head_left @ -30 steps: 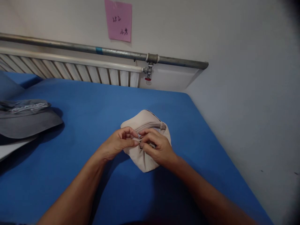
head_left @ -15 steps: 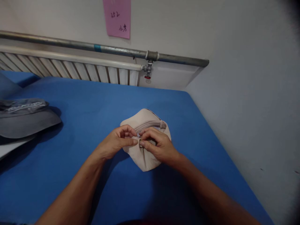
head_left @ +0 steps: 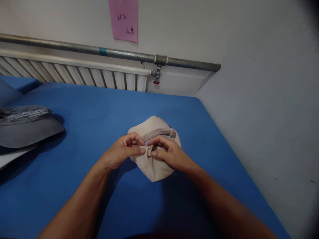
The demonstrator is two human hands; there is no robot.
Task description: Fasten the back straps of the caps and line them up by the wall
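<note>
A beige cap (head_left: 157, 169) lies on the blue tabletop (head_left: 119, 205) with its inner sweatband (head_left: 156, 133) showing. At the cap's near side, a small metal buckle (head_left: 149, 152) sits on its back strap. My left hand (head_left: 124, 149) pinches the strap just left of the buckle, thumb on top. From the right, my right hand (head_left: 171, 152) holds the strap beside the buckle between thumb and fingers. The fingertips below the strap are partly hidden by the cloth.
Dark grey caps (head_left: 30, 127) are stacked at the left, above something white (head_left: 15, 157). Behind the table run a white radiator (head_left: 94, 78) and a metal pipe (head_left: 119, 53) with a red-handled valve (head_left: 156, 82). A pink note (head_left: 124, 21) hangs on the wall.
My right thumb and fingers have shifted slightly right, off the buckle, which now shows plainly. My left hand has moved a touch left. The cap stays in place.
</note>
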